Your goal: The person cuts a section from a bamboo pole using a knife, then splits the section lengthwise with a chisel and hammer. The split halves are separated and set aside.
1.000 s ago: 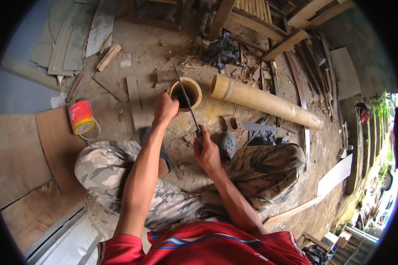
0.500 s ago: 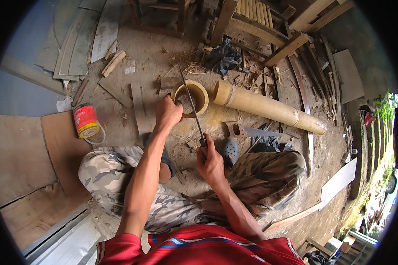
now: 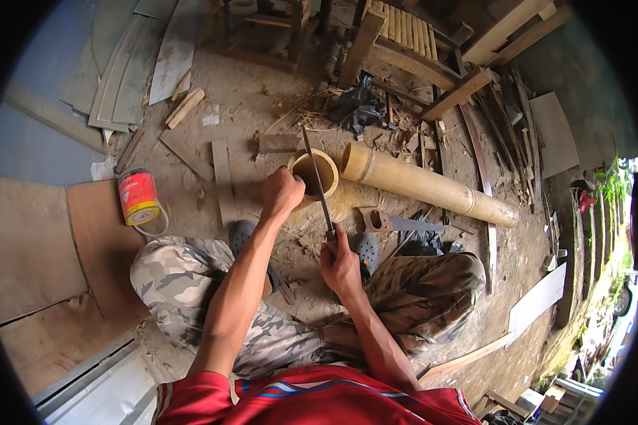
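Note:
My left hand [image 3: 283,193] is closed on the near left wall of a short, hollow bamboo section [image 3: 332,174], which stands with its round opening facing up. In my right hand [image 3: 341,270] is the dark handle of a long knife [image 3: 319,178] with a narrow, straight blade. That blade passes over the opening, its tip pointing away from me beyond the far rim. Whether its edge touches the bamboo I cannot tell. A long bamboo pole [image 3: 425,183] lies just to the right, its cut end close to the section.
A handsaw [image 3: 404,222] rests on the dirt floor near my right shoe [image 3: 366,249]. To the left stands a red and yellow bucket [image 3: 137,198]. Wood offcuts [image 3: 186,108] and a black plastic bag [image 3: 359,105] lie farther off, below a wooden frame [image 3: 411,60].
Both hands appear slightly farther right, the left one shifted along the bamboo section's rim. The knife has moved a little right, its blade now showing broader.

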`<state>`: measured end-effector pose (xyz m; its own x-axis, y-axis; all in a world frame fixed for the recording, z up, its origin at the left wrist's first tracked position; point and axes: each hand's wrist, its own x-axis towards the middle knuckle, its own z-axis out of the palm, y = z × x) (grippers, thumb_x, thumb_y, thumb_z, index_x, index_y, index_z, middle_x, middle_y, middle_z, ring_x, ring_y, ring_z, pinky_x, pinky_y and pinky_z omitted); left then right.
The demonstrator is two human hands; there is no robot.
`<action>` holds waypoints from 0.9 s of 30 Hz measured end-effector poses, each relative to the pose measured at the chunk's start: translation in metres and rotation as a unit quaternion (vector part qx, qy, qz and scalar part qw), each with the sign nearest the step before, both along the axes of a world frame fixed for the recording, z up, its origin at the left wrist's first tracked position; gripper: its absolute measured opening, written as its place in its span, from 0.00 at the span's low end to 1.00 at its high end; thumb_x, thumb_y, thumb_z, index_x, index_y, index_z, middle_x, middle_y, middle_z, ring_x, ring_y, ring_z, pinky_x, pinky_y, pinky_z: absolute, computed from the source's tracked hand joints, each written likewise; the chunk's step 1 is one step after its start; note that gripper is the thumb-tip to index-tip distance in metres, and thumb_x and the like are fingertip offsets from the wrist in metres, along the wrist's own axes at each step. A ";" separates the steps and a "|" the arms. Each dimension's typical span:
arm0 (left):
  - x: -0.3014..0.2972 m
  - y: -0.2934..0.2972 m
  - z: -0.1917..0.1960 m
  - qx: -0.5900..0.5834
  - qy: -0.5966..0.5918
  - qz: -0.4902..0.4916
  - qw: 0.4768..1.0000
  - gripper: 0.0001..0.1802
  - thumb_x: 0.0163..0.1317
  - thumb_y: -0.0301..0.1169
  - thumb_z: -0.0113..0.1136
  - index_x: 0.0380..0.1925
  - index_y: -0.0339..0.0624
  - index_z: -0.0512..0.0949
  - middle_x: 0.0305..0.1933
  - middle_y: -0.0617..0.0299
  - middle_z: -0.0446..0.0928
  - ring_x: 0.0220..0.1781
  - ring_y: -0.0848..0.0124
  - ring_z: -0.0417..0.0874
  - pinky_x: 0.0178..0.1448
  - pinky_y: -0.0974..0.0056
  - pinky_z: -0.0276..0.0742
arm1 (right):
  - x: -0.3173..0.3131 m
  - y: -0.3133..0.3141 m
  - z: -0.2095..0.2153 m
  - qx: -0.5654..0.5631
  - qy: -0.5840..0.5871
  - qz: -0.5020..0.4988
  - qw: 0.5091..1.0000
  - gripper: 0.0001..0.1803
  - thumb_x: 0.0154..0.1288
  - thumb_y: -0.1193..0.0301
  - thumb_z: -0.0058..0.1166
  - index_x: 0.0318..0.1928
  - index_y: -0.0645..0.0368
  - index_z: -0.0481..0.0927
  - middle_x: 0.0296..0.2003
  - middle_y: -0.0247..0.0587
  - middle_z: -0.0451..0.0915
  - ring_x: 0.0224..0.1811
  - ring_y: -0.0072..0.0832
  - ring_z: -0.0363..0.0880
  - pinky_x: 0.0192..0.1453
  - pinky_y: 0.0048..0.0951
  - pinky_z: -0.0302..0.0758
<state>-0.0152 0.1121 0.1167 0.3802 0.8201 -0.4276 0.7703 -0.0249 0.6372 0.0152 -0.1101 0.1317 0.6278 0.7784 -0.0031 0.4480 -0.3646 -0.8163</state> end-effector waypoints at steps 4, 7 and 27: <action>-0.003 0.001 -0.015 0.053 -0.009 -0.007 0.999 0.19 0.64 0.37 0.54 0.36 0.27 0.81 0.34 0.35 0.84 0.41 0.43 0.88 0.48 0.48 0.84 | -0.004 -0.001 0.002 -0.029 0.039 -0.008 0.999 0.27 0.68 0.73 0.54 0.67 0.61 0.66 0.30 0.58 0.83 0.35 0.59 0.84 0.34 0.49 0.78; -0.007 0.004 -0.027 0.054 -0.020 0.030 0.998 0.18 0.64 0.36 0.55 0.37 0.28 0.81 0.31 0.36 0.84 0.40 0.45 0.88 0.47 0.49 0.84 | -0.003 0.004 0.006 -0.052 0.057 0.005 0.997 0.27 0.69 0.73 0.54 0.66 0.61 0.66 0.30 0.60 0.83 0.35 0.59 0.83 0.35 0.49 0.78; -0.031 0.005 -0.017 -0.030 -0.050 0.068 0.996 0.18 0.67 0.36 0.52 0.44 0.29 0.79 0.18 0.50 0.83 0.25 0.59 0.89 0.41 0.58 0.85 | -0.013 0.019 0.005 -0.033 0.026 0.025 0.999 0.27 0.70 0.71 0.55 0.67 0.60 0.66 0.36 0.57 0.84 0.37 0.56 0.84 0.38 0.47 0.79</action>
<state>-0.0465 0.1171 0.1000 0.3095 0.8416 -0.4426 0.6968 0.1160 0.7079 0.0024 -0.0910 0.1368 0.5855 0.8061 -0.0865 0.4249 -0.3959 -0.8141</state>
